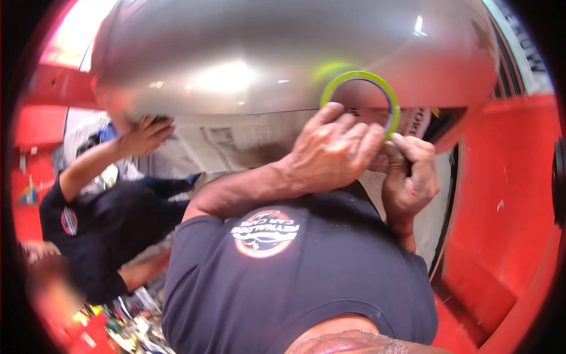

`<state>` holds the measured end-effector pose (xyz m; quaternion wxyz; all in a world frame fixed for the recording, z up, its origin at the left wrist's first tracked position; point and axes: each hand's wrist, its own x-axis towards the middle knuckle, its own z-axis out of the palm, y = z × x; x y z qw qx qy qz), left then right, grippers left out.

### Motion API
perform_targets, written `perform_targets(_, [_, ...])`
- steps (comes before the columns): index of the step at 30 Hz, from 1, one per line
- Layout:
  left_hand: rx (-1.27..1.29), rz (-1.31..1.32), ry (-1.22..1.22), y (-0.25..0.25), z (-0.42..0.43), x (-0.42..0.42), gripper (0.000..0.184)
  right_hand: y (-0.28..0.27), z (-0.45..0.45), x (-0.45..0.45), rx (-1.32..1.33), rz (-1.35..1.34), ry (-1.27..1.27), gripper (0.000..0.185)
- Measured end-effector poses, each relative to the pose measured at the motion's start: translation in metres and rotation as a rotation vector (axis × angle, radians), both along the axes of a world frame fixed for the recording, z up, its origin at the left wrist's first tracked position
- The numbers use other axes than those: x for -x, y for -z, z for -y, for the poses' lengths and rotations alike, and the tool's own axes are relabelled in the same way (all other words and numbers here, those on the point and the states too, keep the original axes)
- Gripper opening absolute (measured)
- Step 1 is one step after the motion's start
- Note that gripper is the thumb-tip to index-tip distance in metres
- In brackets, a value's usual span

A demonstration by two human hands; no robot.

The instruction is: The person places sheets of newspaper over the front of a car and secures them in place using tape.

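My left hand (333,144) is closed at the lower part of a bright green roll of masking tape (361,75), its fingers curled over the ring. At the roll's lower right edge, the thumb and fingers of my right hand (411,171) are pinched together on the tape; the tape end itself is hidden. Both hands are close together, just under the lower edge of a shiny grey car body panel (283,53). Behind them, newspaper (221,141) hangs along that edge, and its printed part shows again beside the roll.
To my left a co-worker in a dark shirt (112,230) reaches one hand (147,134) to the panel's lower edge. Red car bodywork (501,218) stands close on my right. Jumbled items (138,321) lie at the lower left.
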<state>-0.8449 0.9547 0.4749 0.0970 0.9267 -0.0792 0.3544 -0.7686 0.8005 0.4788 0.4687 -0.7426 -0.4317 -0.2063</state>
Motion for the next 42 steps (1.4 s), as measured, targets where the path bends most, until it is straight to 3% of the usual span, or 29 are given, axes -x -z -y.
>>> perform_targets(2, [0.025, 0.175, -0.043, -0.001, -0.007, 0.005, 0.027, 0.005, -0.016, -0.003, -0.109, -0.016, -0.047, 0.007])
perform_targets(5, [-0.054, 0.375, 0.013, -0.005, -0.022, 0.054, 0.025, 0.005, -0.037, -0.019, -0.279, -0.142, 0.088, 0.007])
perform_targets(6, [-0.072, 0.456, 0.024, -0.003, -0.029, 0.071, 0.022, -0.005, -0.037, -0.027, -0.279, -0.361, 0.174, 0.009])
perform_targets(8, [0.098, 0.409, -0.159, 0.019, -0.053, 0.117, 0.029, -0.014, -0.033, -0.024, -0.206, -0.381, -0.119, 0.008])
perform_targets(9, [0.229, 0.332, -0.366, 0.04, -0.066, 0.136, 0.033, -0.014, -0.039, -0.018, -0.228, -0.445, -0.364, 0.004])
perform_targets(11, [0.306, 0.223, -0.817, 0.097, -0.085, 0.164, 0.042, -0.017, -0.051, -0.005, -0.056, -0.456, -0.5, 0.007])
perform_targets(14, [0.244, 0.307, -0.958, 0.138, -0.116, 0.179, 0.052, -0.021, -0.089, 0.009, 0.051, -0.415, -0.715, 0.013])
perform_targets(17, [0.424, 0.31, -1.034, 0.163, -0.126, 0.176, 0.056, -0.028, -0.136, 0.024, 0.186, -0.27, -0.892, 0.014])
perform_targets(20, [0.404, 0.366, -0.981, 0.161, -0.128, 0.173, 0.061, -0.034, -0.181, 0.052, 0.317, -0.146, -0.969, 0.012])
perform_targets(27, [0.388, 0.352, -1.027, 0.165, -0.146, 0.186, 0.063, -0.004, -0.257, 0.11, 0.32, -0.092, -0.996, 0.017])
perform_targets(31, [0.436, 0.339, -1.001, 0.169, -0.147, 0.191, 0.064, 0.004, -0.278, 0.133, 0.315, -0.066, -0.835, 0.029])
perform_targets(34, [0.44, 0.334, -0.969, 0.168, -0.149, 0.194, 0.069, 0.003, -0.276, 0.149, 0.369, -0.197, -0.689, 0.028])
perform_targets(37, [0.445, 0.271, -0.871, 0.17, -0.154, 0.205, 0.073, 0.033, -0.278, 0.161, 0.196, -0.284, -0.625, 0.025])
perform_targets(42, [0.37, 0.273, -0.698, 0.172, -0.165, 0.221, 0.075, 0.046, -0.302, 0.196, 0.164, -0.179, -0.466, 0.02])
